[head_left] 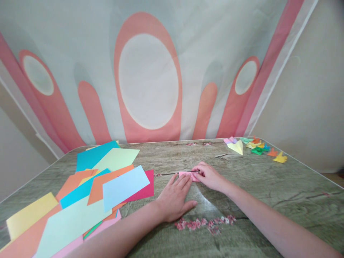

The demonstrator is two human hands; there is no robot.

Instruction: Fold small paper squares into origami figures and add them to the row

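Observation:
A small folded piece of pink paper (pixel 194 177) lies on the wood-patterned table near the middle. My left hand (pixel 176 195) rests with its fingers stretched out flat, the fingertips pressing on the left part of the paper and the thumb spread away. At the paper's right end, my right hand (pixel 211 176) has thumb and fingers closed on its edge. My fingers cover part of the paper, so its full folded shape is hidden.
Loose coloured paper sheets (pixel 125 186) overlap in a heap on the left. Several folded paper figures (pixel 259 150) and a pale yellow folded paper piece (pixel 237 147) sit at the back right. A printed cloth backdrop (pixel 188 43) rises behind the table (pixel 255 182).

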